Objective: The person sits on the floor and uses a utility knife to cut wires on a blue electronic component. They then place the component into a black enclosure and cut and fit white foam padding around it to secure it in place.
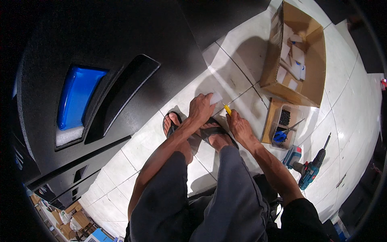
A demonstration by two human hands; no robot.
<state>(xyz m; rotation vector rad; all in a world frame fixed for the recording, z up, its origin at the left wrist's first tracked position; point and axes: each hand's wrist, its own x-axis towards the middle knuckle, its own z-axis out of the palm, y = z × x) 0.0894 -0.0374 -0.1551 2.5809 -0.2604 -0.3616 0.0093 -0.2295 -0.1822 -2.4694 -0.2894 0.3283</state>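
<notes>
My left hand [200, 108] is closed around a small white foam-like piece [216, 98], which sticks out past the fingers. In my right hand [240, 127] is a slim yellow-handled cutter knife [227, 109]. Its thin tip points up at the white piece, and a small gap seems to lie between them. Both hands are over the tiled floor, above my sandalled feet. To the left stands a large black panel [133, 36]. A glossy blue insert [79, 97] sits in its slot, with white foam [69, 137] showing at the slot's lower end.
At the upper right is an open cardboard box [294, 97] with several white offcuts inside. A clear divided tray [292, 139] below it holds black screws and a blue item. Beside that lies a teal cordless drill [309, 173]. A long black raised piece [125, 92] is on the panel.
</notes>
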